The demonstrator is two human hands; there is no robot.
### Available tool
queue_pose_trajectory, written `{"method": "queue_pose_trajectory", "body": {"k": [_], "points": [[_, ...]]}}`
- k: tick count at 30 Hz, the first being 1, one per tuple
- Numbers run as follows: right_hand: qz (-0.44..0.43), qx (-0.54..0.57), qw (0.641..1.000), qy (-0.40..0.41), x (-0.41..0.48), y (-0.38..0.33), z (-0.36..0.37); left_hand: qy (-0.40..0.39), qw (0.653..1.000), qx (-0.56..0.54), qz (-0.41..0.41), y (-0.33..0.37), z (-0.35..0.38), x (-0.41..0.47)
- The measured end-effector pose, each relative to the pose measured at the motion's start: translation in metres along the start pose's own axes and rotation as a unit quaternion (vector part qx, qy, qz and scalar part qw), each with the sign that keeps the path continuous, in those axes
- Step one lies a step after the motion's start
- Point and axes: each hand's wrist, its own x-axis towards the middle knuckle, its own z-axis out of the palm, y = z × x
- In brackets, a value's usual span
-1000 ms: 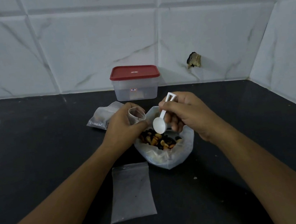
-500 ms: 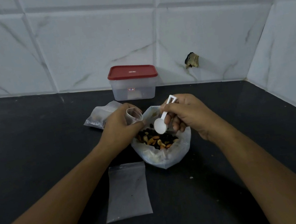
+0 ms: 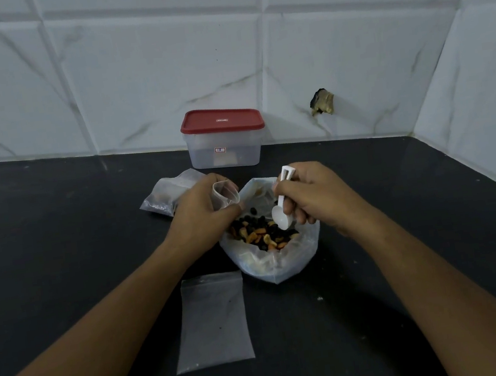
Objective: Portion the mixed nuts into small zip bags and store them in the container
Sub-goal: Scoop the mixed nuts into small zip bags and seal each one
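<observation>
Counter: a dark, matt worktop [image 3: 60,259] with pale crumbs scattered on it, running under both forearms.
Wall: white marble-veined tiles [image 3: 162,73] beyond both hands, turning a corner on the right hand's side; a ragged hole [image 3: 322,101] breaks one tile beyond the right hand.
Left hand: the left hand [image 3: 202,212] has its fingers curled round a small zip bag [image 3: 225,194], whose mouth is rounded open and turned toward the right hand.
Right hand: the right hand [image 3: 314,198] pinches the handle of a white scoop [image 3: 281,215], bowl downward; whether the bowl touches the nuts cannot be told.
Mixed nuts: the mixed nuts [image 3: 259,233] lie in a large open plastic bag [image 3: 274,263] directly under and between the two hands.
Container: the clear container [image 3: 225,149] with a red lid [image 3: 221,121] on it stands beyond the hands, against the wall.
Filled bag: a filled bag [image 3: 167,195] lies just beyond the left hand, partly hidden by it.
Spare bag: an empty zip bag [image 3: 212,320] lies flat on the near side of the left hand, between the forearms.
</observation>
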Motion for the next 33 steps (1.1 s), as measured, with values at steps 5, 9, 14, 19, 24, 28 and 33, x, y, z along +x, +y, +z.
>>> {"method": "queue_pose_trajectory", "body": {"k": [5,9,14,19,24,28,33], "points": [[-0.034,0.006,0.999,-0.027,-0.001,0.0,0.006,-0.004,1.0,0.009,0.004,0.002,0.001,-0.002],[-0.023,0.021,0.999,-0.035,0.0,0.001,0.008,0.001,1.0,0.021,0.008,0.003,0.001,-0.002],[0.035,0.117,0.992,-0.018,0.001,0.004,0.011,0.006,0.999,0.031,0.013,0.003,0.003,-0.003],[0.092,0.18,0.979,-0.028,0.002,0.005,0.014,0.003,1.0,0.027,0.013,0.002,0.004,-0.002],[0.132,0.232,0.964,-0.018,0.005,0.008,0.01,0.007,1.0,0.02,0.013,0.0,0.003,-0.002],[0.143,0.282,0.949,-0.007,0.009,0.01,0.004,0.017,1.0,0.004,0.014,0.001,0.001,-0.002],[0.123,0.365,0.923,-0.004,0.007,0.006,-0.002,0.015,1.0,-0.007,0.01,0.003,0.0,-0.002]]}}
